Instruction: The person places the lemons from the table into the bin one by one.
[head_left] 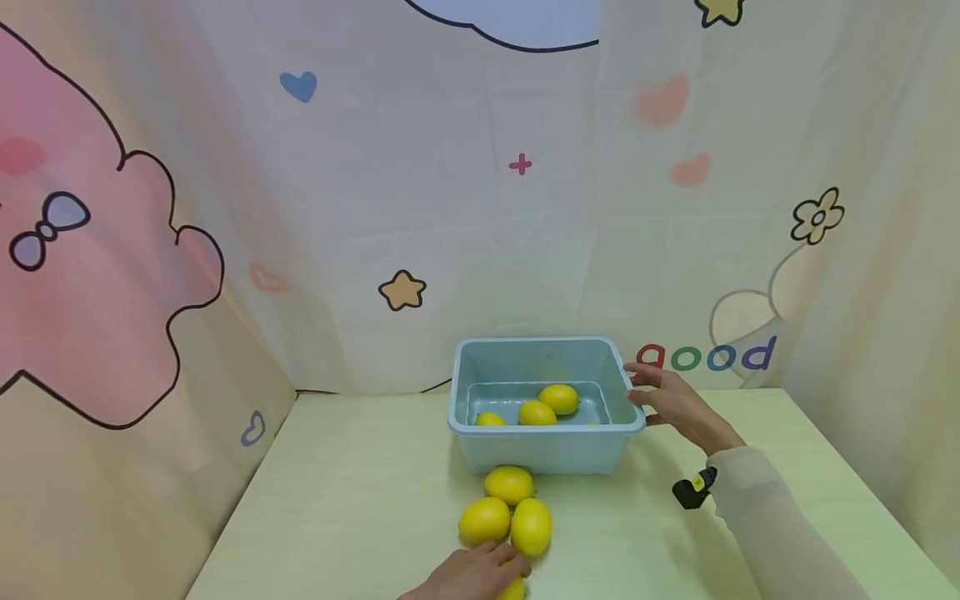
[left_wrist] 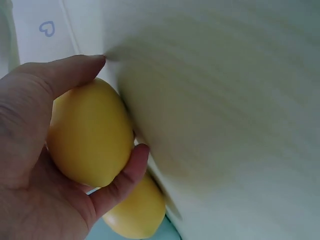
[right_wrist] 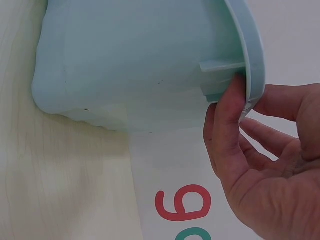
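Lemon (head_left: 513,589) farthest out before the blue bin (head_left: 543,452) sat snug in the left hand (head_left: 474,575), fingers curled round it, while the right hand (head_left: 678,408) pinched the bin's rim, and neat handling wanted gentle pressure at both!

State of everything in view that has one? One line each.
Blue bin: upright, open-topped
Bin lemons: lying inside, at least three visible
Front lemons: three, lying on table
Held lemon: in left hand
Left hand: curled round lemon
Right hand: gripping bin's rim
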